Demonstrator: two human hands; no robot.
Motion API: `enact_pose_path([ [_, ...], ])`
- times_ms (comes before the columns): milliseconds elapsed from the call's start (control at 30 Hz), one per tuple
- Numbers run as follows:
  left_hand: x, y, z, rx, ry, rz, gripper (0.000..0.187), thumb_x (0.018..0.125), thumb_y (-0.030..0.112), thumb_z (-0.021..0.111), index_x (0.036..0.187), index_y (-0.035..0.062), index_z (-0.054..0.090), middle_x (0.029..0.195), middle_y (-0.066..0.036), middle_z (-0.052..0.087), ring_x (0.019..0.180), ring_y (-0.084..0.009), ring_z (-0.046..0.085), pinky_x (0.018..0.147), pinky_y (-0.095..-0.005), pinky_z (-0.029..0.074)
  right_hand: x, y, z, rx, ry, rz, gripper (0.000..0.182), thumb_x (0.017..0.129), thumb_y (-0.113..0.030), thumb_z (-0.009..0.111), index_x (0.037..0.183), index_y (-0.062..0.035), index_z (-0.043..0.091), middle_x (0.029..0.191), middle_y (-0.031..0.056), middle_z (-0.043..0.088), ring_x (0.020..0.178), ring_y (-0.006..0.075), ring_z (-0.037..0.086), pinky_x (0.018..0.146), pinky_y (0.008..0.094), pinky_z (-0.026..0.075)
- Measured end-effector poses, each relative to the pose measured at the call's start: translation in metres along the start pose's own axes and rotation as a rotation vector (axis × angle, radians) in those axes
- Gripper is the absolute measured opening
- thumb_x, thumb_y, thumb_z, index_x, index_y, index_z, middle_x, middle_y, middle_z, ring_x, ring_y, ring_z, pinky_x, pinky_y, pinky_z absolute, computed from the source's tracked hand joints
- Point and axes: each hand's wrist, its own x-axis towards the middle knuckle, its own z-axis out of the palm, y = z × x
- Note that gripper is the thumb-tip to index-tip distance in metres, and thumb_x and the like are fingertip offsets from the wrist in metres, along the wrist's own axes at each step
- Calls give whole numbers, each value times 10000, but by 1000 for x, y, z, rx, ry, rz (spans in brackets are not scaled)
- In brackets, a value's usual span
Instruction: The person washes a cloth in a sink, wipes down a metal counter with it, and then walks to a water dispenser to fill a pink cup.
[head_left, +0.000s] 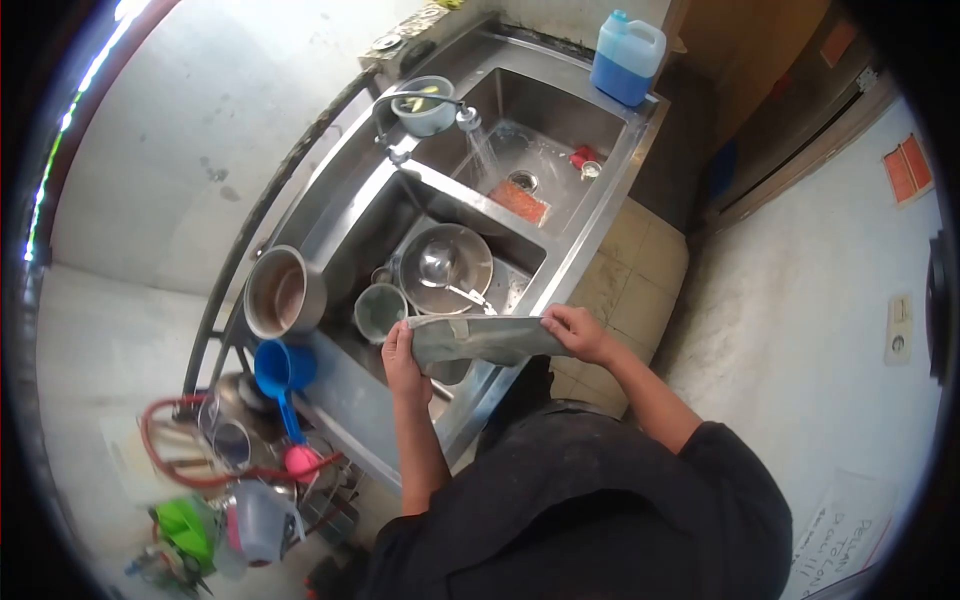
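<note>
A grey-green cloth (470,340) is stretched between my two hands, over the front edge of the sink. My left hand (402,362) grips its left end, and my right hand (575,332) pinches its right end. The lower edge of the cloth hangs loose. Just beyond it, in the near basin, are a round metal bowl (480,262) with a ladle (437,263) in it and a greenish tub (381,312). Water runs from the faucet (468,118) into the far basin, where an orange-red flat piece (519,203) lies near the drain.
A blue-liquid jug (625,62) stands at the sink's far corner. A clear tub (424,106) sits behind the faucet. On the left are a large pot (285,292), a blue dipper (283,368) and a rack crowded with kitchenware (240,445). A wall (790,300) rises on the right.
</note>
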Motion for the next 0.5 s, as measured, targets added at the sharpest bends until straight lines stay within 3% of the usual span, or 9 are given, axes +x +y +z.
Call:
enact_pose_path([
  [133,95,-38,32,-141,109,-162,257,1004,235,487,1027,14,617,981,-75,661,869,-164,647,796,-314,524,64,10,-54,0,-52,86,244,967,-264,573,930,-24,598,704,67,560,658,143,495,635,309,426],
  [200,137,-47,52,-220,105,-225,258,997,242,496,1048,19,616,986,-74,664,891,-176,647,823,-329,522,95,26,-76,282,-83,101,237,975,-277,586,939,-43,602,772,-12,581,683,104,493,652,275,432],
  [233,155,-52,63,-213,113,-236,258,997,242,496,1048,19,616,986,-74,664,891,-176,647,823,-329,522,107,29,-90,410,-105,224,224,981,-284,590,982,-60,591,850,-50,590,717,65,504,666,247,434],
  [267,172,-57,76,-239,138,-265,261,995,244,498,1061,21,616,996,-75,664,903,-180,646,832,-337,519,122,33,-99,417,-102,231,224,981,-284,590,982,-60,591,850,-50,590,717,65,504,666,247,434],
  [333,199,-70,91,-267,169,-298,265,993,246,499,1075,23,616,1005,-77,664,916,-185,645,842,-345,517,153,42,-116,853,-93,378,207,978,-265,598,1022,-64,579,861,-45,591,738,39,508,677,223,424],
  [367,212,-78,94,-251,204,-283,269,993,245,498,1086,22,615,1019,-80,663,920,-190,646,846,-349,516,170,50,-123,922,-121,439,209,976,-270,599,1047,-76,573,881,-43,602,790,33,544,723,230,449],
  [400,224,-87,96,-237,247,-265,273,993,244,496,1097,21,614,1033,-83,663,925,-195,647,850,-353,516,189,61,-128,923,-137,449,209,976,-270,599,1047,-76,573,881,-43,602,790,33,544,723,230,449],
  [467,231,-95,87,-244,301,-232,277,992,242,498,1110,19,612,1049,-89,660,950,-200,649,873,-354,515,232,85,-133,594,-360,427,215,974,-285,598,1052,-86,580,870,-45,611,799,37,563,736,248,472],
  [500,223,-87,86,-254,319,-232,280,991,234,498,1119,12,610,1066,-95,661,972,-204,649,890,-356,513,254,95,-135,428,-501,404,251,967,-301,594,1072,-73,579,950,20,622,868,111,582,786,303,472],
])
